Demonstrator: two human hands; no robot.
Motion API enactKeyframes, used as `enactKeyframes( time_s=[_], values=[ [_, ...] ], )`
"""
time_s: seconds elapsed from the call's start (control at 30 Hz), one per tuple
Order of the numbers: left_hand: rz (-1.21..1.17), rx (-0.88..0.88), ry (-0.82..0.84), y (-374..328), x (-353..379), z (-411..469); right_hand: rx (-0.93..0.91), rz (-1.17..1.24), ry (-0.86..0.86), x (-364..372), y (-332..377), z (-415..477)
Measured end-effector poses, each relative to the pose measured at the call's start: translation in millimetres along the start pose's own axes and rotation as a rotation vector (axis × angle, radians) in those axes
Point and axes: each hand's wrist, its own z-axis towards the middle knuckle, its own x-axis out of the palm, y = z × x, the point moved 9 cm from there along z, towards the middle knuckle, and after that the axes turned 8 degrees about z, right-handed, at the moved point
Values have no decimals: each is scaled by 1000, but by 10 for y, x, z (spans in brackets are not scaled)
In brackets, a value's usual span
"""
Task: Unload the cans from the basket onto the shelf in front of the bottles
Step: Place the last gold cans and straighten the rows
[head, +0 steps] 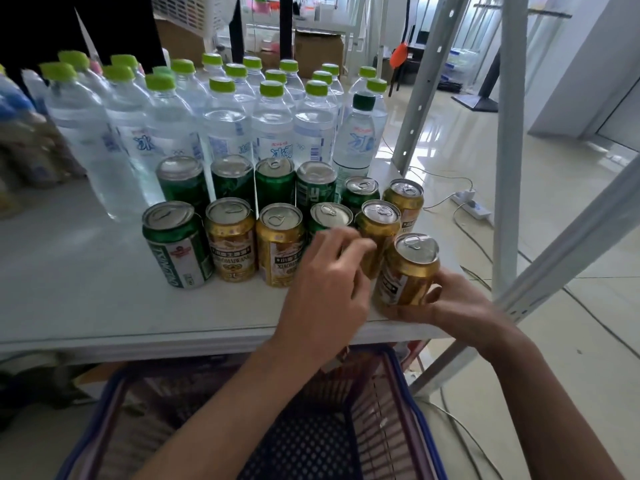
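Cans, green and gold aluminium drink cans with pull-tab tops, stood in two rough rows on the white shelf board (69,271), in front of clear plastic water bottles with lime-green caps (225,116). The back row held five green cans (233,180) and one gold can (405,199) at its right end. The front row ran from a green can with a white label (178,247) through two gold cans to a green can partly hidden behind the left hand (325,289), then another gold can (377,226). The left hand hovered over that front row with fingers loosely curled, gripping nothing; motion blur softened its fingertips. The right hand (450,303) wrapped its fingers and thumb around the lower part of a further gold can with a dark label (405,271), upright at the shelf's front right corner. Below the shelf edge sat a plastic basket with a blue rim and dark mesh floor (412,403), with no cans visible inside.
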Motion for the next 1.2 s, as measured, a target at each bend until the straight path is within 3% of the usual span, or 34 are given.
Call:
enactKeyframes(
  time_s=[0.1, 0.33, 0.47, 0.77, 0.87, 1.03, 1.2],
  values=[
    [77, 49, -52, -44, -85, 271, -15, 10, -59, -43, -53, 54],
    [312, 164, 174, -252, 440, 570, 6, 104, -255, -276, -306, 182],
    [259, 185, 149, -179, 393, 595, 11, 124, -284, -299, -330, 158],
    [20, 203, 310, -90, 284, 591, 16, 69, -353, -384, -318, 120],
    [36, 204, 266, -64, 210, 558, -10, 41, -408, -369, -273, 114],
    [269, 200, 240, 124, 132, 467, -22, -18, -454, -310, -192, 125],
    [252, 224, 252, 139, 108, 470, -58, -78, -469, -238, -100, 168]
  ],
)
